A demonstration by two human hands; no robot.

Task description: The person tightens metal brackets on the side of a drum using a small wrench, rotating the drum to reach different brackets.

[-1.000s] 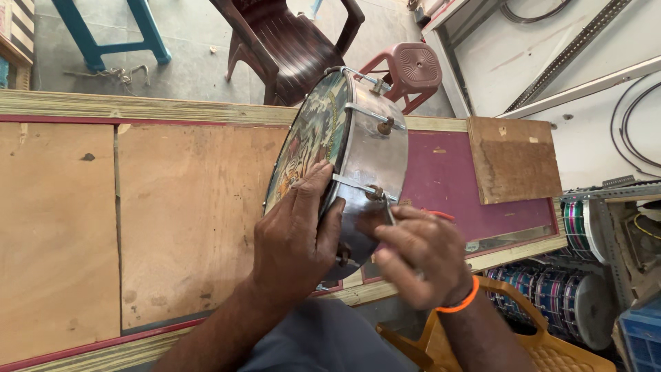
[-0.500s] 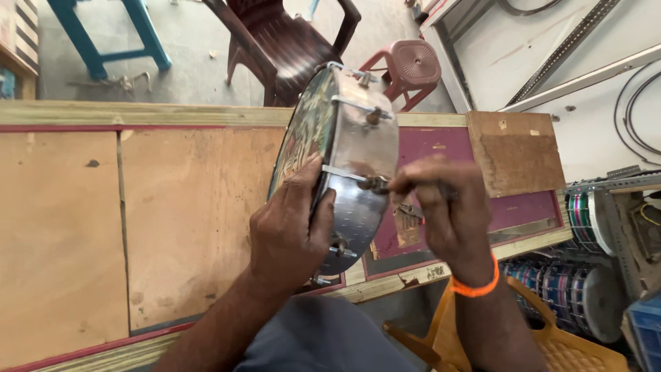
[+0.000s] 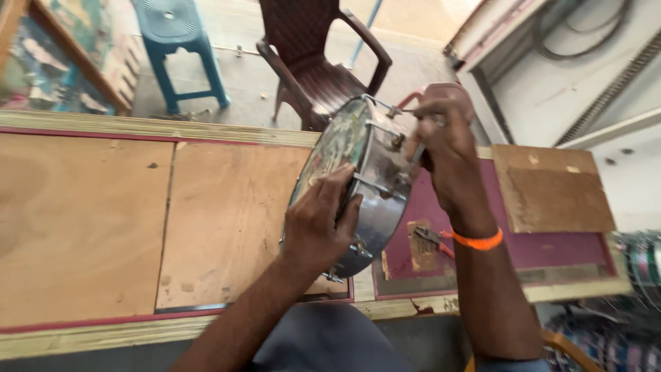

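Observation:
A shiny metal drum (image 3: 375, 200) with a colourful painted skin stands on its edge on the plywood workbench (image 3: 103, 220). My left hand (image 3: 320, 220) grips its near rim and steadies it. My right hand (image 3: 444, 141), with an orange band at the wrist, is up at the drum's far top edge, fingers closed around a small metal tool or tuning rod on the shell. What exactly it pinches is blurred.
Pliers with red handles (image 3: 434, 238) lie on the maroon board behind the drum. A loose plywood piece (image 3: 551, 189) sits at the right. Beyond the bench stand a brown plastic chair (image 3: 313, 62) and a blue stool (image 3: 175, 45). More drums (image 3: 644, 258) are stacked at lower right.
My right hand has climbed from the drum's lower side to its top far edge. The drum has tilted a little more upright and the view has shifted.

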